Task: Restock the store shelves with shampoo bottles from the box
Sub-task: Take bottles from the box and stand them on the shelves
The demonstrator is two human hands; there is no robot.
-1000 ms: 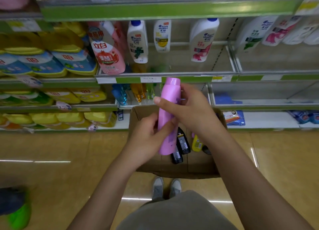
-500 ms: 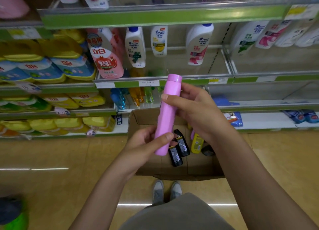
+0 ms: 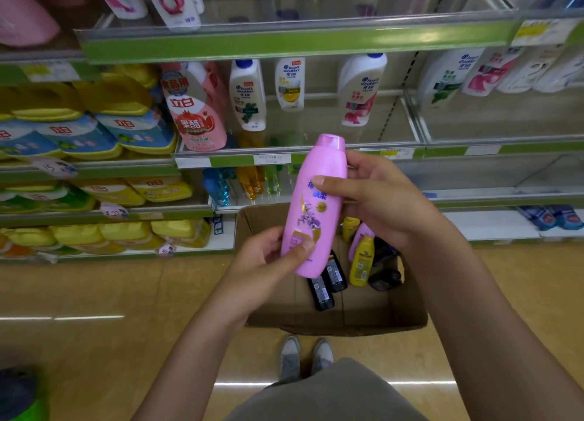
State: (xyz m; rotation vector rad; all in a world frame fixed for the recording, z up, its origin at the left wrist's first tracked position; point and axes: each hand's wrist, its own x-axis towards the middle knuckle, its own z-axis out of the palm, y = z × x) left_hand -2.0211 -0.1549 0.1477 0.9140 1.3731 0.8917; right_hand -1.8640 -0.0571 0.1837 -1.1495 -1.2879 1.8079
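The pink shampoo bottle [image 3: 316,205] was held upright above the box [image 3: 407,300], left hand [image 3: 268,259] gripping its base and right hand [image 3: 376,196] its middle; shelving it label-forward on the half-empty shelf [image 3: 395,142] appeared advisable.

Middle shelf [image 3: 300,159]: wide bare stretch toward its right end, reachable over the front edge; three white bottles [image 3: 248,94] stand along its back, pink jug [image 3: 197,117] blocks its left end; upper shelf [image 3: 294,42] limits headroom; box [image 3: 407,306] sits below.
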